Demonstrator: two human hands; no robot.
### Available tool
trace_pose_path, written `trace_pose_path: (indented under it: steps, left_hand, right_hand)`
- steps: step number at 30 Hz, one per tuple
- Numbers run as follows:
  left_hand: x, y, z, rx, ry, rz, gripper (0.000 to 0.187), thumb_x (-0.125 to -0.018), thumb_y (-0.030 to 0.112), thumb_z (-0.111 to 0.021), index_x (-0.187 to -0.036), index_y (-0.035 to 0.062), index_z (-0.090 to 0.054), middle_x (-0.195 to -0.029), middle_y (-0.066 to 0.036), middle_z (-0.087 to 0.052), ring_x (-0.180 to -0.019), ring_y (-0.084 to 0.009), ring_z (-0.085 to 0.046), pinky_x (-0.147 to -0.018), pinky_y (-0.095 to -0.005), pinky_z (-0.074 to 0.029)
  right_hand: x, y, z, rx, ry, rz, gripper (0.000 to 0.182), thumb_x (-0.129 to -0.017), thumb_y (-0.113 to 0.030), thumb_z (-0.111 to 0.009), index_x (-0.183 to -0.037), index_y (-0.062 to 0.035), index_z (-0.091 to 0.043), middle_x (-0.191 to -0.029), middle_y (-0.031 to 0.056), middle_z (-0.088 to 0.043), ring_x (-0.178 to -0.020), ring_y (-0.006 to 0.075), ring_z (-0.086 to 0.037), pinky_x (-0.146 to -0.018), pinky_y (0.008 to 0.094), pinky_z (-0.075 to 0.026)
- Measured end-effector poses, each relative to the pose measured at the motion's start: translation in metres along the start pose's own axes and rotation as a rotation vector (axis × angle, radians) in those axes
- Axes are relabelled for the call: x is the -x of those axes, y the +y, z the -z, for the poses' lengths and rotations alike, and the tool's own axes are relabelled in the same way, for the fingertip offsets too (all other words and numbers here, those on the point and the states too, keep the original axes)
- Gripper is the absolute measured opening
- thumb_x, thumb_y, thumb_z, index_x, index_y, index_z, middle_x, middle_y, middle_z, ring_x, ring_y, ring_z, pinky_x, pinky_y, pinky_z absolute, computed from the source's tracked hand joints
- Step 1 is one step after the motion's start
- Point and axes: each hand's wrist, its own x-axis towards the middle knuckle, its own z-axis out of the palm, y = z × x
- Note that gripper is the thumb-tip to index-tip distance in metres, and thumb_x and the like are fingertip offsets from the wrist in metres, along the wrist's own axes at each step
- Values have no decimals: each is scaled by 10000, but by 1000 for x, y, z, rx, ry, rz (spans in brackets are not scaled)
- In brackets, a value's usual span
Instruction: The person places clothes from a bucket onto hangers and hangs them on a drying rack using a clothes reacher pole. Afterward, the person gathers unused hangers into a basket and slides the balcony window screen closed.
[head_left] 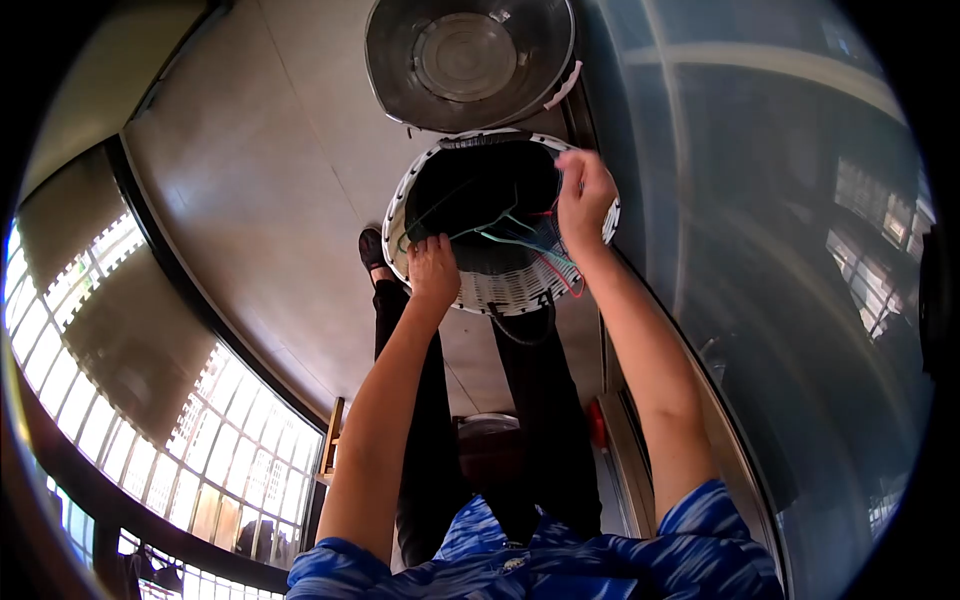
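A white woven basket [507,290] with dark trim stands in front of my legs. Black material [480,190] fills much of its inside. Thin green, teal and red cords or hangers [510,235] lie across the basket's opening between my hands. My left hand [433,272] is at the basket's left side, its fingers bent over the cords' left end; what they grip is too small to make out. My right hand [585,200] is curled closed above the right rim, slightly blurred, and its contents cannot be made out.
A large metal basin [465,60] with a pink handle [565,86] sits just beyond the basket. A glossy blue-grey panel [740,200] runs along the right. Barred windows [240,440] are at the left. A wooden piece [332,440] stands near my left arm.
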Motion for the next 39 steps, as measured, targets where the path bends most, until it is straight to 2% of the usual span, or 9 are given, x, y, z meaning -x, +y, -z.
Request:
trace_pose_path:
  steps: [10,14,17,20,28,31,36,37,39]
  left_hand:
    - [-5,11,-20,697,-150,353,726,-866,640,-324,-963,-31,-583,-740,-238,-605,-740,-401,-602,-740,-439,-457]
    - [10,19,19,1470,-555,771,558,-822,537,-542,-855,-20,-555,-660,-107,-603,-548,-166,-542,-407,-306,-378]
    - [22,13,14,1278,-578,450,326,-794,300,-625,-830,-10,-533,-644,-80,-606,-486,-103,-485,-340,-255,-280]
    - [35,17,-18,800,-476,394,224,-715,123,-628,-872,-7,-536,-748,-163,-647,-679,-221,-653,-533,-321,-490]
    - [92,70,-6,926,-148,400,184,-794,117,-506,-803,-61,-552,-617,-127,-639,-644,-253,-650,-622,-348,-505]
    - [94,82,-9,914,-131,428,203,-812,132,-498,-770,-53,-571,-623,-162,-625,-662,-287,-643,-629,-376,-500]
    - [75,89,-41,842,35,516,259,-831,186,-508,-786,-56,-588,-789,-276,-601,-822,-443,-578,-733,-484,-458]
    - [69,85,-57,822,128,477,242,-827,185,-526,-758,-39,-585,-618,-137,-600,-511,-225,-590,-496,-346,-459]
    - [67,83,-67,808,135,465,235,-836,178,-514,-774,-39,-581,-601,-125,-581,-490,-219,-573,-465,-346,-442]
  right_hand:
    - [71,97,-21,749,-1055,-578,466,-841,-401,-553,-923,55,-601,-907,223,-641,-881,358,-617,-756,427,-481]
    - [69,92,6,678,-1030,-618,461,-805,-408,-592,-880,45,-633,-884,233,-646,-884,347,-620,-766,408,-481]
    - [75,77,20,418,-1044,-862,428,-795,-387,-593,-860,35,-627,-872,232,-643,-847,367,-619,-745,420,-482]
    - [110,93,5,627,-913,-509,357,-815,-317,-573,-836,35,-623,-850,238,-636,-828,381,-614,-724,444,-480]
    - [120,62,29,920,-1086,26,221,-783,-161,-578,-910,15,-621,-927,212,-592,-1027,392,-484,-887,445,-389]
    - [136,48,46,706,-487,152,249,-777,-116,-585,-991,8,-555,-1072,201,-521,-1081,386,-400,-923,454,-338]
    - [161,47,72,518,-208,-644,276,-807,-150,-607,-1001,-4,-476,-1082,206,-508,-1000,360,-500,-809,456,-417]
    - [167,61,70,551,-195,-557,201,-795,-109,-612,-921,-2,-498,-884,174,-578,-797,315,-603,-645,415,-488]
    - [172,83,73,218,-296,-749,146,-825,-118,-565,-884,2,-506,-769,157,-584,-685,281,-609,-569,374,-494]
